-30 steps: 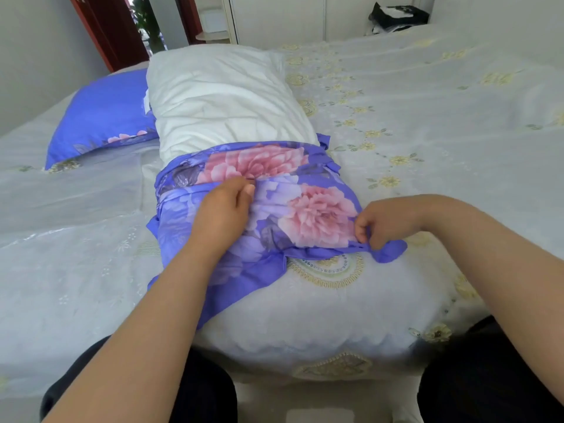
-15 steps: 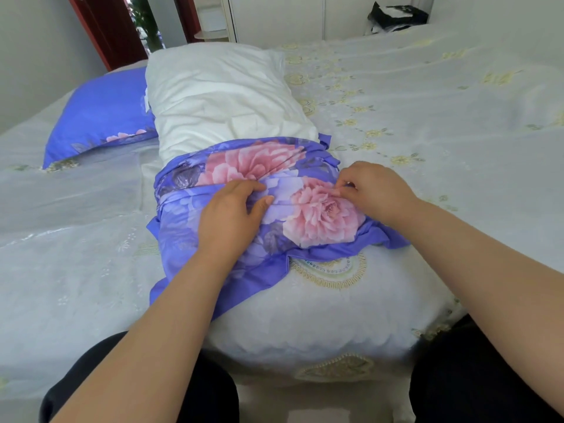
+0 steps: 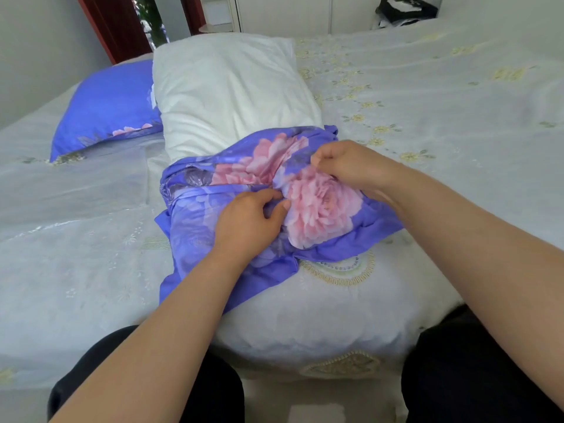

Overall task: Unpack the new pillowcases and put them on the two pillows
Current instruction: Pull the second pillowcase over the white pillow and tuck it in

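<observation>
A bare white pillow (image 3: 229,93) lies lengthwise on the bed, its near end covered by a bunched blue pillowcase with pink flowers (image 3: 320,209). My left hand (image 3: 250,221) pinches a fold of this pillowcase near its middle. My right hand (image 3: 348,166) grips gathered fabric at the upper right of the bunch, fingers curled into the cloth. A second pillow (image 3: 106,108) in a matching blue pillowcase lies at the back left, partly behind the white pillow.
The bed (image 3: 427,123) carries a pale embroidered cover that spreads wide to the right and left. My dark-clad knees (image 3: 476,370) press against its near edge. A red door frame (image 3: 106,22) and white cupboards (image 3: 283,10) stand beyond the bed.
My right hand left the pillowcase's lower right corner, moved up and left, and now grips fabric near the top. My left hand shifted slightly right and keeps its pinch.
</observation>
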{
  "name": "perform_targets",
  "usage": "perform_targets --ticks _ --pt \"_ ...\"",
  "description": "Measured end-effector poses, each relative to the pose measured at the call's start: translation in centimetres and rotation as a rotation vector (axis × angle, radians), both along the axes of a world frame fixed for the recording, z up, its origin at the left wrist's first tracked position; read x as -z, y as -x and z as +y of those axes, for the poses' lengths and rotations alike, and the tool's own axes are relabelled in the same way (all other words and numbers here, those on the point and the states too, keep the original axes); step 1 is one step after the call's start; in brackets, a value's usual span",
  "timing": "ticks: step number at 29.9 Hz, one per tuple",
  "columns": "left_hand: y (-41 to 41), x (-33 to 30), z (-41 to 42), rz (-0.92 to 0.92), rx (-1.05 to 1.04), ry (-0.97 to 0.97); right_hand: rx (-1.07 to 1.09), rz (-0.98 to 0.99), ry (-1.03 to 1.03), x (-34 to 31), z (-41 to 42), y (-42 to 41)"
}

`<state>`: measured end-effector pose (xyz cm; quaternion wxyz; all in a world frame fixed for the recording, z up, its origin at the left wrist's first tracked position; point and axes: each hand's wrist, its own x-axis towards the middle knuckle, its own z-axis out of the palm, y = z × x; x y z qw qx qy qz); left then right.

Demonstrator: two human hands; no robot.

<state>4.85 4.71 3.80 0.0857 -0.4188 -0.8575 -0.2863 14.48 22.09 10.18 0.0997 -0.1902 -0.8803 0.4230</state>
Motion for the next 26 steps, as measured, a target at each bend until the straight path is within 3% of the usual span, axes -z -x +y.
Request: perform_targets --ticks 2,4,6,8,11,14,18,23,26 --pt "0.5 -0.2 -0.6 -0.076 0.085 -0.063 -0.109 -0.164 0.065 0.0 2.3 -0.6" --pt "1.0 -0.5 -1.3 -0.094 0.220 -0.136 0.038 -0.144 -0.041 1.1 4.4 -0.7" --pt "1.2 -0.4 -2.1 0.026 0.289 -0.126 0.234 -0.021 -0.216 2.7 5.0 -0.3" --pt "1.4 -0.1 -2.9 0.212 0.222 -0.096 0.272 0.002 -0.358 3.5 4.4 0.1" --pt "1.9 -0.4 -5.2 0.273 -0.008 -0.098 0.198 0.057 -0.468 2.9 3.4 -0.2" --pt "2.6 -0.8 -8.0 0.124 -0.189 -0.118 0.060 0.207 -0.714 2.9 2.4 -0.9" --pt "3.2 -1.0 -10.5 -0.146 -0.272 -0.115 -0.073 0.420 -0.879 3.4 -2.5 -0.2" --pt "4.0 -1.1 -12.7 -0.512 -0.246 -0.090 -0.262 0.376 -0.936 5.2 -8.8 1.8" --pt "4.0 -1.3 -12.6 -0.503 -0.228 -0.135 -0.207 0.372 -0.957 5.4 -9.8 2.7"
